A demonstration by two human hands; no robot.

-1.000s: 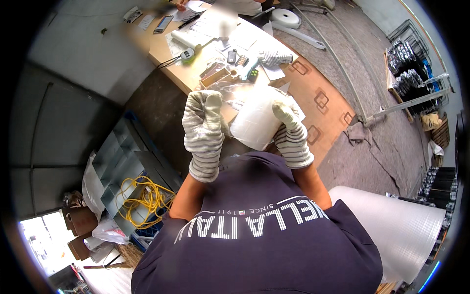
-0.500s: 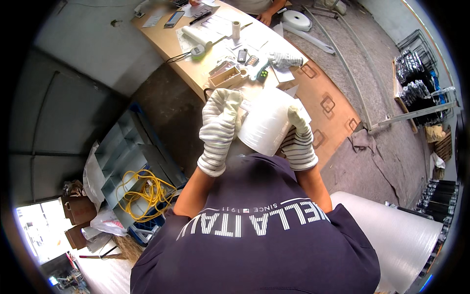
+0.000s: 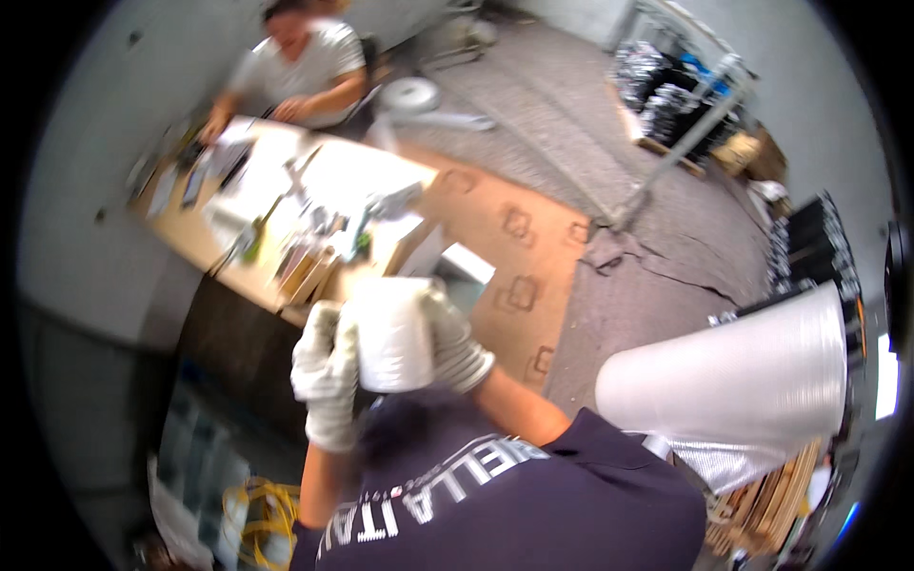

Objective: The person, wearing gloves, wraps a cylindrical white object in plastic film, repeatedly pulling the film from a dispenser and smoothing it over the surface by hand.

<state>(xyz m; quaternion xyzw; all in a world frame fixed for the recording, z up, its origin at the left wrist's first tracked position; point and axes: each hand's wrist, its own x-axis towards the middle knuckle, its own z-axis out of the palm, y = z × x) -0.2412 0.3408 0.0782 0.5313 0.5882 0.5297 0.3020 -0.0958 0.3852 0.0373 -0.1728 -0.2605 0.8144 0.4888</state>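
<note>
The right hand (image 3: 449, 341) clamps its fingers on the white roll (image 3: 392, 341), probably light, slick, best held round its sides; whether the left hand (image 3: 326, 373) grips, I cannot tell.

On this worker (image 3: 571, 490) I count one left hand (image 3: 326, 376), one right hand (image 3: 455, 344) and two gloves (image 3: 331, 428) — plus one white roll (image 3: 393, 347) between them. Around us: one tabletop (image 3: 181, 228), one other person (image 3: 319, 62), one big plastic roll (image 3: 724, 366), one flat roll (image 3: 394, 97), one tangle of yellow cord (image 3: 271, 490).
</note>
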